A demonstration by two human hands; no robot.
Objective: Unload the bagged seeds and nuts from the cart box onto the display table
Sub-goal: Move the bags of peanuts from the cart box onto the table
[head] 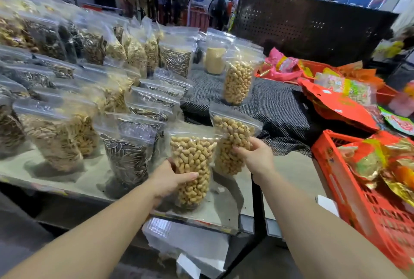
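Both peanut bags stand upright at the table's (226, 216) near right corner: left hand (171, 180) grips the nearer bag (192, 166), right hand (255, 157) grips the farther bag (233, 142).

Bright, even overhead light, soft shadows under bags (125, 155), blurred background, wide-angle bending at edges.

Hands (215, 169) on two peanut bags (192, 166)

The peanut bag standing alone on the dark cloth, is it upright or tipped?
Upright: the peanut bag stands on its base, sealed top up.
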